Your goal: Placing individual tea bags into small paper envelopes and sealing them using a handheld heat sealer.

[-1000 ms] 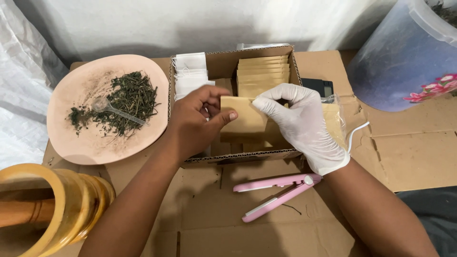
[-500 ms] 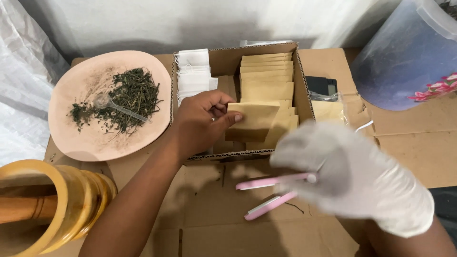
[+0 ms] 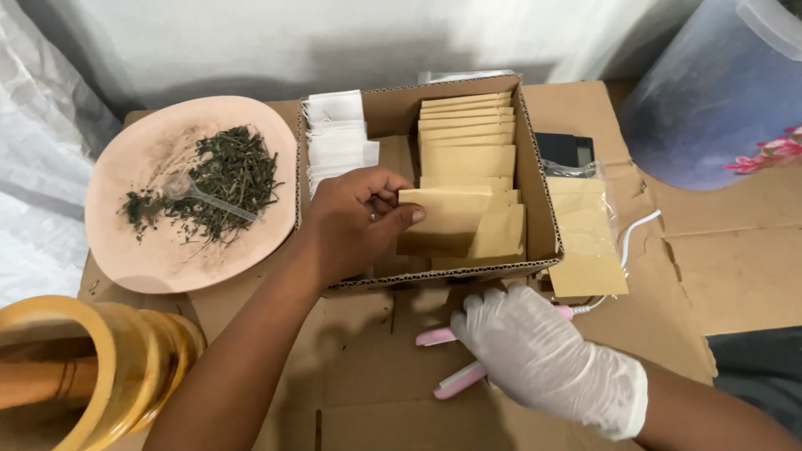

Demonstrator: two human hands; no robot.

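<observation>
A: Where do we have our hands?

B: Our bare left hand [image 3: 355, 219] sits over the cardboard box [image 3: 535, 167] and pinches a kraft paper pouch [image 3: 443, 219], thumb on its face and fingers behind its left edge. The pouch lies with its long axis running from nine to three o'clock, and its free end points toward three.

A: And the gloved one?

B: Our right hand [image 3: 535, 351], in a white glove, is at five o'clock from the box, curled down over a pink handheld sealer [image 3: 451, 359]. Its fingers cover the middle of the tool; we cannot tell how firmly they close on it. The sealer's two pink arms stick out toward nine o'clock, so its long axis also lies roughly left to right, tilted a little. A white cord [image 3: 631, 242] leaves it toward two o'clock.

A: What else is around us?

B: More pouches stand in a row at twelve o'clock inside the box, white filter bags [image 3: 334, 134] stacked beside them. At nine o'clock from the box a pink plate [image 3: 134, 259] holds dried herbs [image 3: 225, 179] and a clear plastic spoon [image 3: 200, 196]. Loose pouches in a clear bag [image 3: 585, 242] lie at three o'clock, just outside the box wall.
</observation>
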